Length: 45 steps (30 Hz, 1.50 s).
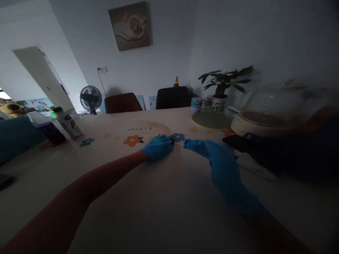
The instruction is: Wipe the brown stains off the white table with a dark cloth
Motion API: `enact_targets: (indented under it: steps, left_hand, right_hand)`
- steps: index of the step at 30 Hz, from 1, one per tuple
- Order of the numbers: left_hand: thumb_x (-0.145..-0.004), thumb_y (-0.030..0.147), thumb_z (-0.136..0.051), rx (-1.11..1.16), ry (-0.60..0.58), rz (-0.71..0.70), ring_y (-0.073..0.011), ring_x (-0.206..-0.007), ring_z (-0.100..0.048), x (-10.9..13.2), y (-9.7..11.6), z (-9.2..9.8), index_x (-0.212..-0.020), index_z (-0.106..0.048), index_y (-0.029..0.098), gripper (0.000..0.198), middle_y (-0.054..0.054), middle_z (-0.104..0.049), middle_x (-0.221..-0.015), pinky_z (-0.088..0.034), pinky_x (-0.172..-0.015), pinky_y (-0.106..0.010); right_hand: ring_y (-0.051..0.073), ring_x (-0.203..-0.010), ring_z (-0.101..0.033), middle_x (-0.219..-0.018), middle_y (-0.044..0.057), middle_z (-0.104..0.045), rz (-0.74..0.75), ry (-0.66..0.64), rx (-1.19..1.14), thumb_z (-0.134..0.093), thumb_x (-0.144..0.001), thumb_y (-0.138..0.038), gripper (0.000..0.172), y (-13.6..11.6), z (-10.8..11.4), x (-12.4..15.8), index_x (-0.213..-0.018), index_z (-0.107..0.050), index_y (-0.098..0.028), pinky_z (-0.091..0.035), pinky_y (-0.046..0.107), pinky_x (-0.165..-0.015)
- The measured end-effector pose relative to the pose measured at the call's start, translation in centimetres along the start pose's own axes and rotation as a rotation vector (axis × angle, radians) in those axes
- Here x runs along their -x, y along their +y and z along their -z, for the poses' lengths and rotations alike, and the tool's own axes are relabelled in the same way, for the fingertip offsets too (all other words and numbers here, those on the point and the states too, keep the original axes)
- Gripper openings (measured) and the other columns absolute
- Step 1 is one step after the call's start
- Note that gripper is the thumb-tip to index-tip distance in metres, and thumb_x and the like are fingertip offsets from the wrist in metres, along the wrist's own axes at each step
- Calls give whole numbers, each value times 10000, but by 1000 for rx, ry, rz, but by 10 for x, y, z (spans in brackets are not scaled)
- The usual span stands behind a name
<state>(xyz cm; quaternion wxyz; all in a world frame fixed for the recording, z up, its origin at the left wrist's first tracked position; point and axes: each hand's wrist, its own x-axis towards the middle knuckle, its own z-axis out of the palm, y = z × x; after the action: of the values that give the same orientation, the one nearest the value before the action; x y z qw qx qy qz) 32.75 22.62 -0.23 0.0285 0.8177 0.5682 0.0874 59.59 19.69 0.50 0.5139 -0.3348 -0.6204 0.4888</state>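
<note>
Both of my hands wear blue gloves. My left hand (159, 147) rests palm down on the flower-patterned tabletop (143, 197), its fingers curled together. A small dark thing (172, 140) shows at its fingertips, too little of it to name. To the right, my right hand (221, 162) is just over the table with its fingers pressed together and pointing left. Whatever may be between those fingers is hidden. A blue printed flower (178, 137) lies between the two hands, and an orange printed flower (132, 140) is left of my left hand.
On the right are a round green mat (210, 120), a glass kettle (267, 109), a potted plant (221, 84), a can (196, 104) and a dark cloth-like heap (259, 158). A white bottle (67, 122) stands left. Two chairs (123, 102) are behind the table.
</note>
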Motion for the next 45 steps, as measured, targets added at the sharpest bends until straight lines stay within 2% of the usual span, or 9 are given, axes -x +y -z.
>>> enact_targets:
  steps: [7, 10, 13, 18, 25, 30, 37, 41, 45]
  left_hand:
    - [-1276, 411, -334, 13, -69, 315, -326, -1808, -461, -60, -34, 13, -1804, -604, 190, 633, -106, -504, -1949, -303, -1532, -478]
    - [-1277, 394, -328, 16, -60, 420, -338, -1860, -359, -77, -60, 13, -1816, -570, 184, 627, -98, -399, -2005, -265, -1537, -530]
    - [-1277, 356, -294, 7, -28, 534, -356, -1815, -415, -83, -89, 14, -1735, -625, 148, 603, -134, -431, -1986, -317, -1499, -564]
    - [-1266, 300, -306, -9, 19, 730, -334, -1583, -645, -65, -133, 23, -1610, -671, 84, 546, -216, -646, -1797, -461, -1372, -502]
    - [-1262, 355, -400, -57, 7, 880, -271, -1431, -725, 3, -166, 41, -1506, -704, 85, 474, -178, -745, -1688, -520, -1223, -341]
    - [-1276, 337, -285, -82, -28, 869, -254, -1522, -705, 69, -150, 50, -1512, -723, 127, 541, -159, -718, -1741, -471, -1295, -317]
    - [-1252, 426, -341, -36, -59, 705, -216, -1811, -473, 146, -96, 47, -1842, -556, 277, 645, -33, -535, -1931, -321, -1477, -344]
    - [-1235, 524, -290, 49, -97, 547, -271, -1867, -390, 165, -60, 35, -1924, -465, 242, 765, -54, -368, -2008, -240, -1543, -425]
    - [-1232, 575, -301, 86, -158, 386, -307, -1897, -317, 160, -26, 30, -1948, -431, 197, 820, -75, -323, -2031, -184, -1570, -440]
  right_hand:
    - [317, -1320, -901, -1285, -2, -940, 31, 56, 170, -599, -1162, -368, 411, -34, -2, 12, -1056, -995, -394, -720, 539, -1254]
    - [301, -1254, -920, -1240, -38, -940, 13, 114, 225, -576, -1153, -377, 449, -34, -1, 10, -1000, -990, -457, -766, 514, -1177]
    - [306, -1229, -925, -1218, -50, -942, 4, 154, 276, -560, -1155, -433, 465, -19, 2, 7, -991, -990, -500, -790, 518, -1126]
    - [317, -1239, -921, -1261, -54, -938, 17, 202, 348, -540, -1160, -486, 480, -10, 5, 9, -1013, -996, -522, -810, 519, -1069]
    - [332, -1329, -895, -1261, -16, -944, -40, 148, 322, -532, -1145, -526, 495, -21, 2, 6, -987, -997, -468, -741, 549, -1207]
    - [343, -1453, -841, -1314, 5, -943, -114, 43, 221, -583, -1104, -581, 454, -19, -3, 6, -1053, -998, -405, -507, 579, -1453]
    - [353, -1443, -841, -1286, 45, -949, -123, -31, 202, -517, -1090, -586, 519, -21, -12, 5, -1015, -975, -354, -480, 583, -1461]
    - [359, -1417, -850, -1276, 49, -951, -110, -27, 166, -544, -1088, -600, 497, -18, -12, 5, -1043, -965, -341, -492, 600, -1448]
    - [354, -1392, -863, -1277, 62, -950, -89, -16, 172, -517, -1106, -575, 509, -20, -13, 5, -1050, -961, -332, -525, 606, -1426]
